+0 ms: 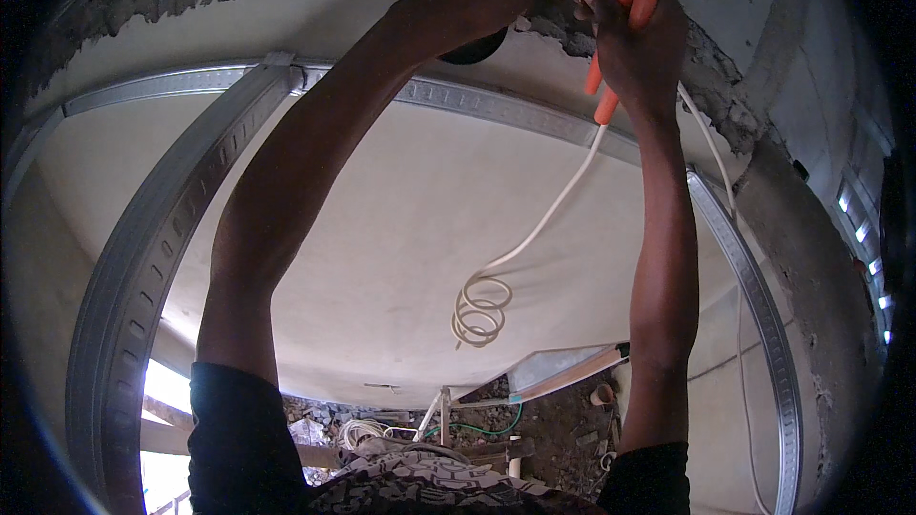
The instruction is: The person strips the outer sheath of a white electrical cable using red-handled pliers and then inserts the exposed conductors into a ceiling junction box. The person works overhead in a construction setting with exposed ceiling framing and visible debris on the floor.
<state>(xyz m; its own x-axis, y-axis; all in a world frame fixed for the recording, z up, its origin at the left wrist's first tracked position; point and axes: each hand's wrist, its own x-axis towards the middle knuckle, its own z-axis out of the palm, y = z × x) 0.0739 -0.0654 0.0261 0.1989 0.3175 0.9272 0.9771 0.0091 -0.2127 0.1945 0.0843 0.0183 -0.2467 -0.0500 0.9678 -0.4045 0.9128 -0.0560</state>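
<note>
orange handles (618, 33) are seen on the pliers, a white cable (534, 238) hangs coiled, grey metal channels (162, 257) cross a pale cream ceiling (401, 229), and black sleeves (239, 439) are worn.

No packages, labels, signs or screens show in this view.
</note>
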